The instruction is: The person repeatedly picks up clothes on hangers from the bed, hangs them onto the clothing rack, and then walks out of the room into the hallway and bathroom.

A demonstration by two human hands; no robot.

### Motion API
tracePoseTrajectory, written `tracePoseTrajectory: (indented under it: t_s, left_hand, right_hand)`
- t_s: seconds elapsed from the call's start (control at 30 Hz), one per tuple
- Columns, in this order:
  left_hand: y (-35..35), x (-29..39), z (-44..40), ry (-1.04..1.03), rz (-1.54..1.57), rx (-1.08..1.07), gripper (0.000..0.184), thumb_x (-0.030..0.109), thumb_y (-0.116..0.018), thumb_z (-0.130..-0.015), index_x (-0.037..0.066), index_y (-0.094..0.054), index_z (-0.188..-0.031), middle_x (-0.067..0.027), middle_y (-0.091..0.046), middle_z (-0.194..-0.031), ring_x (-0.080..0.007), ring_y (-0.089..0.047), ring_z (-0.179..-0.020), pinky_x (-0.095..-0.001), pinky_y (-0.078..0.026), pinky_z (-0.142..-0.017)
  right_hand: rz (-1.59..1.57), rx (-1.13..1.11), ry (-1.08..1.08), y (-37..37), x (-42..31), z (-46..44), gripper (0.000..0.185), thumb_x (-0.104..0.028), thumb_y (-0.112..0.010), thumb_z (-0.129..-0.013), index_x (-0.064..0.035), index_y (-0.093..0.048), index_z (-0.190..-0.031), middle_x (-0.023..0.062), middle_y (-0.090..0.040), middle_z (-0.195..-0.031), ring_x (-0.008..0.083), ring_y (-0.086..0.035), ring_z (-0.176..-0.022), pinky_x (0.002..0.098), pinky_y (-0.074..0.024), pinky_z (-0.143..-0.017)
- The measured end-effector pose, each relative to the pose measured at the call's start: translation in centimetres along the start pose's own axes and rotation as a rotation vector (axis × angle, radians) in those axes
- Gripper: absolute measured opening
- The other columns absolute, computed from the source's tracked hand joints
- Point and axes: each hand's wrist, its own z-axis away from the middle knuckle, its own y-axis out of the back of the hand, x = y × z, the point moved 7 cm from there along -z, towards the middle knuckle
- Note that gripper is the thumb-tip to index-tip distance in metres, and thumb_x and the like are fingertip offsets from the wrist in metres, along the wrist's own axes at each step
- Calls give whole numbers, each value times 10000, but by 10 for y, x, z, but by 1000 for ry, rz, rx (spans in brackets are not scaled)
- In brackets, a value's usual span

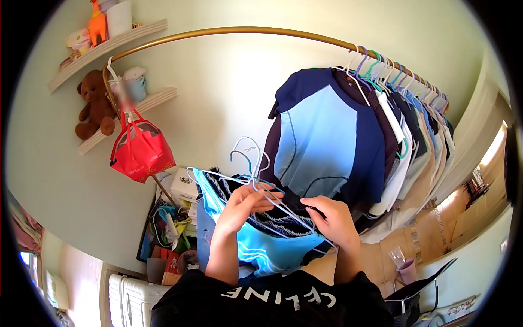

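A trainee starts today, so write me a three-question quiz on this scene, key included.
1. What colour is the bag hanging on the left side of the clothes rack?
2. True or false: the teddy bear sits on the lower shelf.
3. Which is closer to the hooks of the held hangers: the left hand or the right hand?

Key:
1. Red
2. True
3. The left hand

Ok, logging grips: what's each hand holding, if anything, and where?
Left hand: hangers, at the hook bases. Right hand: dark fabric, apparently by its edge.
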Motion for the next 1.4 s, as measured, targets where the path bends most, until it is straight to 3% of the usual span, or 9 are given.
tracePoseTrajectory:
  t_s: [0.3,0.37,0.43,0.63,0.93,1.03,1.17,1.3,1.4]
  left_hand:
    - [34,2,-61,-78,-23,151,295,226,-475,-981,-40,-582,-1050,-194,-682,-1008,-212,-684,-898,-280,-541,-752]
    - [35,7,-74,-94,20,143,269,201,-487,-975,-36,-594,-1042,-192,-687,-994,-202,-691,-866,-267,-544,-728]
    - [40,6,-87,-117,59,127,261,189,-488,-973,-36,-600,-1039,-192,-689,-989,-198,-694,-848,-261,-546,-717]
    - [48,0,-118,-91,89,52,221,135,-478,-968,-24,-619,-1027,-185,-693,-981,-184,-698,-813,-233,-548,-678]
    - [57,0,-142,-127,88,32,217,115,-472,-967,-37,-618,-1020,-198,-692,-959,-187,-700,-796,-238,-561,-661]
    - [57,-2,-147,-124,89,30,218,122,-474,-971,-35,-617,-1017,-200,-693,-954,-185,-700,-789,-236,-561,-656]
    - [53,-5,-155,-104,91,8,218,126,-475,-972,-34,-614,-1022,-199,-693,-954,-181,-700,-788,-232,-558,-658]
    - [46,-6,-162,-95,77,-10,230,125,-465,-973,-37,-603,-1059,-194,-691,-981,-175,-698,-790,-227,-554,-674]
    - [40,-7,-168,-82,79,-25,305,115,-462,-956,-77,-548,-1177,-239,-655,-1067,-205,-705,-796,-242,-569,-672]
  right_hand:
    - [120,242,-149,18,60,-31,199,9,-615,-841,-25,-629,-1037,134,-666,-893,190,-652,-713,255,-480,-593]
    - [132,377,-163,44,59,-40,172,-4,-609,-835,-21,-634,-1005,162,-668,-926,301,-673,-809,306,-515,-692]
    - [186,460,-197,70,61,-47,171,4,-598,-849,-14,-636,-1015,144,-671,-897,226,-668,-753,273,-492,-660]
    - [251,670,-164,130,69,-90,177,17,-576,-870,-15,-629,-1036,-27,-440,-662,53,-370,-588,210,-311,-532]
    - [270,707,-111,159,124,-148,177,-6,-591,-868,-31,-613,-1042,23,-425,-648,103,-380,-579,248,-333,-531]
    - [464,631,-189,156,130,-138,197,-32,-602,-868,-25,-605,-1064,57,-458,-638,157,-438,-560,266,-382,-548]
    - [1158,760,-20,125,82,-121,297,-72,-646,-816,-93,-632,-1112,80,-568,-909,275,-550,-868,367,-423,-790]
    - [569,433,73,64,70,-108,269,-113,-703,-761,-71,-644,-1021,106,-618,-893,294,-578,-834,391,-448,-758]
    - [78,-60,-212,4,81,-92,277,-80,-662,-831,-35,-629,-1102,110,-657,-881,197,-641,-702,282,-504,-625]
